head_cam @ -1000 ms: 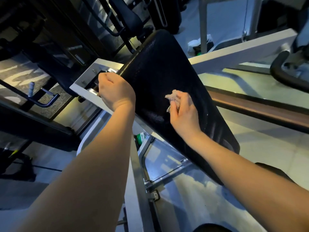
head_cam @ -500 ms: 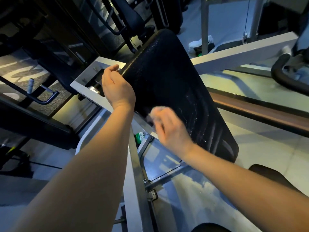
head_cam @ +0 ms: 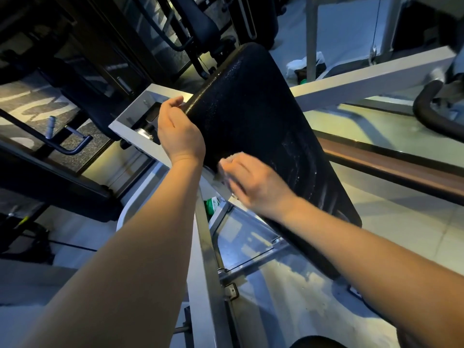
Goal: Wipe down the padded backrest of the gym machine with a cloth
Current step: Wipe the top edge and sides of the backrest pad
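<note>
1. My left hand (head_cam: 179, 136) clasps the left edge of the black, pebble-grained padded backrest (head_cam: 251, 109), with my fingers curled round it. The pad slants up and away from that hold.
2. My right hand (head_cam: 256, 182) bunches a small pale cloth (head_cam: 227, 159) against the pad's lower left edge, just below my left wrist. The hand is blurred, but its fingers look curled on the cloth.
3. I judge the pad firm under a slightly yielding skin and fixed to the machine, so it should take pressure. Its sheen suggests a slick face. The cloth is light and limp, and it needs balling tight.
4. The broad face above and to the right of my right hand is open for strokes. A white steel frame rail (head_cam: 208, 247) runs just under that hand, and a white crossbar (head_cam: 364, 79) passes behind the pad's right edge. My knuckles could knock either one.
</note>
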